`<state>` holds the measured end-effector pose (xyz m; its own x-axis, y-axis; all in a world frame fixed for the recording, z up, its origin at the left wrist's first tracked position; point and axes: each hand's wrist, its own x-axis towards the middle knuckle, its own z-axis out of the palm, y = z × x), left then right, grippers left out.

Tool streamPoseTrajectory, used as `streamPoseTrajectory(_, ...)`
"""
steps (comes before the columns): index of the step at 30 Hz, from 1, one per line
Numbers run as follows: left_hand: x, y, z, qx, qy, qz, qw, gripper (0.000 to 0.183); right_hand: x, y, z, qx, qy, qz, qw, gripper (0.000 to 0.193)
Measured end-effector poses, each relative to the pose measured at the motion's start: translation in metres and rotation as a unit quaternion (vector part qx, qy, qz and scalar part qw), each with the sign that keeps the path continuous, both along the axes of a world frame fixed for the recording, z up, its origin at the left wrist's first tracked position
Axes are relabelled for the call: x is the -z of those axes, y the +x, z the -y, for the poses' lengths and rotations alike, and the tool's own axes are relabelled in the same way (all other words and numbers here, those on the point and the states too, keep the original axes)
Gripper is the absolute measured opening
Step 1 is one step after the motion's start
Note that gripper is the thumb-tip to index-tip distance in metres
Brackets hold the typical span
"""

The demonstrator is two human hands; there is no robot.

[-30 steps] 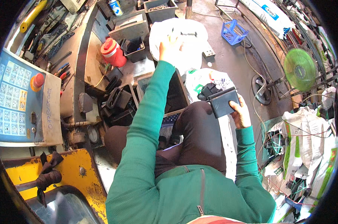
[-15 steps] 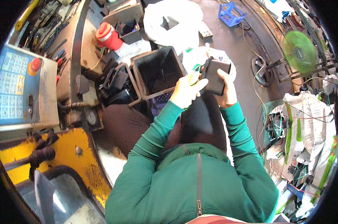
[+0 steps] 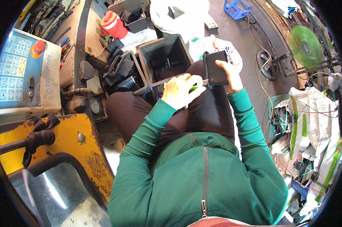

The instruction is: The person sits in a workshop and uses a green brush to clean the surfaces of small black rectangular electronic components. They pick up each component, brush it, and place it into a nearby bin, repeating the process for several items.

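left hand (image 3: 181,90) grips a slim green-handled metal-tipped tool (image 3: 194,87); right hand (image 3: 233,77) pinches a black rectangular plastic case (image 3: 217,69) above the brown-trousered thigh (image 3: 212,109); light strokes, fingers clear, would probably work best

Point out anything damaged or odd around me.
The yellow panel at lower left looks worn: its paint is chipped, with brown, rust-like patches. Dark cloth knotted around the bar there looks makeshift.
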<state>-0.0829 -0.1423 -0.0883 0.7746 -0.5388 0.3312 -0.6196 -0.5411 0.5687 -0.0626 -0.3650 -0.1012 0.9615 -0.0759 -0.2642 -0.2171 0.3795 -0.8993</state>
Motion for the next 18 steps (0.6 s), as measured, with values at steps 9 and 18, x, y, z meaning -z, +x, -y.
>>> streamPoseTrajectory(9, 0.023, 0.024, 0.005, 0.01, -0.028, 0.036, 0.999, 0.023, 0.007, 0.007, 0.006, -0.022, 0.016, -0.037, 0.999, 0.031)
streamPoseTrajectory(18, 0.015, 0.071, 0.014, -0.041, -0.014, -0.004, 0.999, 0.03, 0.013, 0.01, 0.02, -0.01, -0.016, -0.032, 0.999, 0.025)
